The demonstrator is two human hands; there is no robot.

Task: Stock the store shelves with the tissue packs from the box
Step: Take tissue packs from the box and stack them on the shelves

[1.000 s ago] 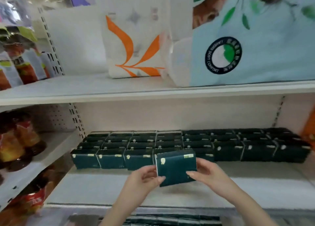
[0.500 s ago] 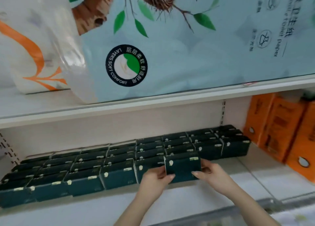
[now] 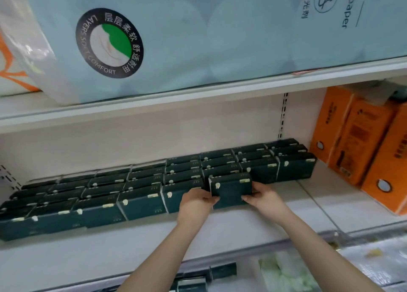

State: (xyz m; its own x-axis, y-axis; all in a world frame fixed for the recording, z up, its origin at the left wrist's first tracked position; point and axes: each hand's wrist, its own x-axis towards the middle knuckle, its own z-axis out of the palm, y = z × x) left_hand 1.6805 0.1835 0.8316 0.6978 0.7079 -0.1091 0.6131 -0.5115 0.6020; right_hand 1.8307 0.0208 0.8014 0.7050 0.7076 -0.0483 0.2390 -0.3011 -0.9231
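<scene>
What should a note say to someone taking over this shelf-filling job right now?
Left hand: grips the left edge of one dark green tissue pack.
Right hand: grips the same pack's right edge.
Where: the pack stands upright at the right end of the front row, low on the shelf; I cannot tell if it is set down yet.
Done: several rows of stocked packs fill the shelf's back.
Left: let go of this pack, then probably carry the front row on to its right. More packs show below the shelf edge.
</scene>
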